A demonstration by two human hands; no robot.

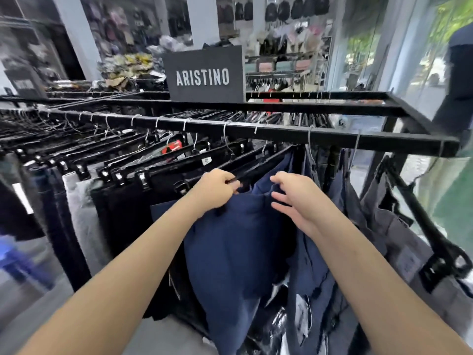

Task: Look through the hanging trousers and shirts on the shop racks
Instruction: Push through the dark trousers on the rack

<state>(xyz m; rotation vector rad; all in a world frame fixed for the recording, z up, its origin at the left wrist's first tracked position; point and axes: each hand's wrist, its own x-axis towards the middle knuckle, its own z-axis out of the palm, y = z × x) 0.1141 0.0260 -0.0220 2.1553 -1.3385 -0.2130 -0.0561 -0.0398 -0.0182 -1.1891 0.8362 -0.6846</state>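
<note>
Left hand [213,188] pinches the hanger [253,172] of navy trousers [230,239] on the near rail [281,133]; right hand [294,198], fingers relaxed, touches their waistband. Black trousers [122,208] crowd left, grey trousers [399,226] right; a sign [204,76] stands beyond.

Bright, even shop light, with daylight entering through the window [422,80] on my right. Motion blur smears the back shelves [128,47] and frame edges; the sign [204,76] and my hands stay fairly sharp. Wide-angle distortion bows the rack rail [281,133]. Shadows are soft.
</note>
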